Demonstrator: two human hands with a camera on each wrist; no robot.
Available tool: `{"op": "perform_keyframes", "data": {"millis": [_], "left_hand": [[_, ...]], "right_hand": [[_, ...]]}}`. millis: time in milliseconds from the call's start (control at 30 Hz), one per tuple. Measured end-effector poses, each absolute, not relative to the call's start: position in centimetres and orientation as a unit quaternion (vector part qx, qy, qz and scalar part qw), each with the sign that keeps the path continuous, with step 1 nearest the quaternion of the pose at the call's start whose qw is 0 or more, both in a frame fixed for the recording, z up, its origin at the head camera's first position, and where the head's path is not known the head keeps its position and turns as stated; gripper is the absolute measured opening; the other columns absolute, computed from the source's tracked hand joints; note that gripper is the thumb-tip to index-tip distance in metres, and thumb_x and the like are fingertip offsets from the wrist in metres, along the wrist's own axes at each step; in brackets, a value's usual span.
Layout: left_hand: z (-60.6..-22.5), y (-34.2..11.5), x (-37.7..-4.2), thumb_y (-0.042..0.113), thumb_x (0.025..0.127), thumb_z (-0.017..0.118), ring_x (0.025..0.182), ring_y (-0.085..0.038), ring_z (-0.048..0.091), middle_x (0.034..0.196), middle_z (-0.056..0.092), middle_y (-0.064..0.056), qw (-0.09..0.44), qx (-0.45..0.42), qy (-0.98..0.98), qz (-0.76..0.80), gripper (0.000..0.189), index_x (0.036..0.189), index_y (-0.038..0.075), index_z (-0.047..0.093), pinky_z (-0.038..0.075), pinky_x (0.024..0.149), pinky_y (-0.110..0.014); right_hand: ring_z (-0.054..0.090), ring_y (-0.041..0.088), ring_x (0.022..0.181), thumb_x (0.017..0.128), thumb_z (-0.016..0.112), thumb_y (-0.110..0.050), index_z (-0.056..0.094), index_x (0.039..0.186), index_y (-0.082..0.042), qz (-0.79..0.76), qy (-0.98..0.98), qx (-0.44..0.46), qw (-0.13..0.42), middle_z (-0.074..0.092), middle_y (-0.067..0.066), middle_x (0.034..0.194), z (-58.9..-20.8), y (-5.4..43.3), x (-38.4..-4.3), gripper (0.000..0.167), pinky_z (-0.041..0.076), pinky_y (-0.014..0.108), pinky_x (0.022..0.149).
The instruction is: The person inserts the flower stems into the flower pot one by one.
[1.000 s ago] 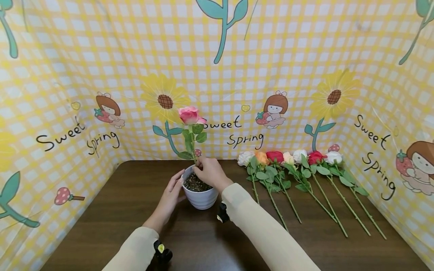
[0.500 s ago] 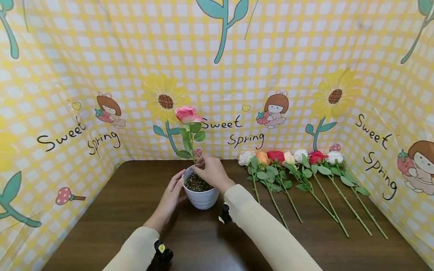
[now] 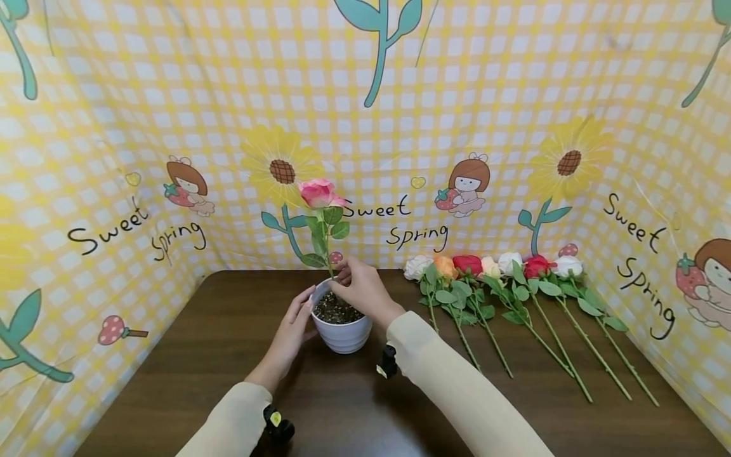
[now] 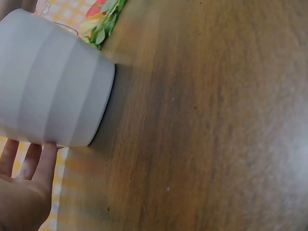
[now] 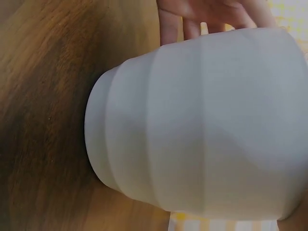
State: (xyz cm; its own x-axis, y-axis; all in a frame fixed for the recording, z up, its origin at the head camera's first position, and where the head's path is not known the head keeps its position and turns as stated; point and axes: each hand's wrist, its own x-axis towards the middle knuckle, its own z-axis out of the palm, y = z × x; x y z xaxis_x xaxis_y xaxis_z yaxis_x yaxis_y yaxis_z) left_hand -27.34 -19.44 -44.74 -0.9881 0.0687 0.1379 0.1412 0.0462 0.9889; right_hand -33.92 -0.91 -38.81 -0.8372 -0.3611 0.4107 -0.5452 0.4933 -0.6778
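Note:
A pink rose [image 3: 317,193] stands nearly upright in a white ridged pot [image 3: 342,336] of dark soil [image 3: 335,309]. My right hand [image 3: 368,291] is at the low part of its green stem, thumb and curled fingers pinching it just above the rim; the exact contact is small to see. Against the pot's left side rests my left hand [image 3: 290,327], its fingers fairly straight. In the left wrist view, fingertips of the left hand [image 4: 29,192] touch the pot wall [image 4: 53,82]. The right wrist view has the pot [image 5: 192,130] in front of the left hand's fingers [image 5: 169,26].
Several cut roses lie in a row on the right of the brown table [image 3: 188,355], among them an orange rose [image 3: 445,268], a red rose [image 3: 468,264] and a white rose [image 3: 569,267]. A yellow checked cloth [image 3: 365,139] surrounds the table's back and sides.
The pink rose has leaned slightly left relative to the pot. My right hand has risen a little beside the stem. The left hand stays at the pot, and the whole view has shifted slightly.

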Motion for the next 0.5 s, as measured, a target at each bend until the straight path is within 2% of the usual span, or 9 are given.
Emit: {"op": "perform_keyframes", "data": {"millis": [300,500], "left_hand": [[-44.8,-19.3,-27.3,0.038,0.111,0.036,0.137,-0.034,0.035,0.155,0.033,-0.02,0.028,-0.073,-0.726,-0.683,0.051,0.157,0.017,0.03,0.038,0.104,-0.063],[-44.7,-19.4,-27.4,0.038,0.111,0.036,0.139,-0.034,0.034,0.156,0.032,-0.019,0.026,-0.073,-0.727,-0.683,0.052,0.157,0.017,0.03,0.037,0.104,-0.064]], "right_hand": [[0.066,0.014,0.09,0.098,0.066,-0.02,0.062,0.117,-0.007,0.424,-0.854,0.287,0.092,0.07,0.003,0.101,-37.6,1.5,-32.7,0.023,0.054,0.029,0.08],[0.063,0.013,0.087,0.099,0.064,-0.021,0.062,0.118,-0.009,0.442,-0.848,0.284,0.074,0.068,0.0,0.099,-37.3,3.2,-32.6,0.022,0.053,0.031,0.078]]}}
